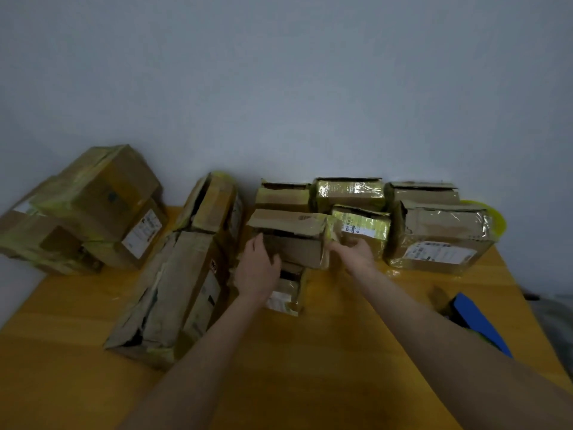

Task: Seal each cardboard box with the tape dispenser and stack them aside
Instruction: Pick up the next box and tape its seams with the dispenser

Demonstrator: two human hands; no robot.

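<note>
At the near right of the surface (310,367) lies a blue object (479,324), possibly the tape dispenser. Farther in, the left hand (257,270) and right hand (355,254) each close their grip on an end of an open-flapped cardboard box (291,243) sitting over a small box (286,294). A pull may tear its ragged flaps or knock the taped box (362,226) just beside it.

long box (167,293) was rough, torn matt cardboard | middle box (294,243) looked dull, creased cardboard too | right box (415,231) had shiny crinkly clear tape (465,218) plus a paper label (440,252) | table (341,352) was smooth wood, slight sheen
</note>
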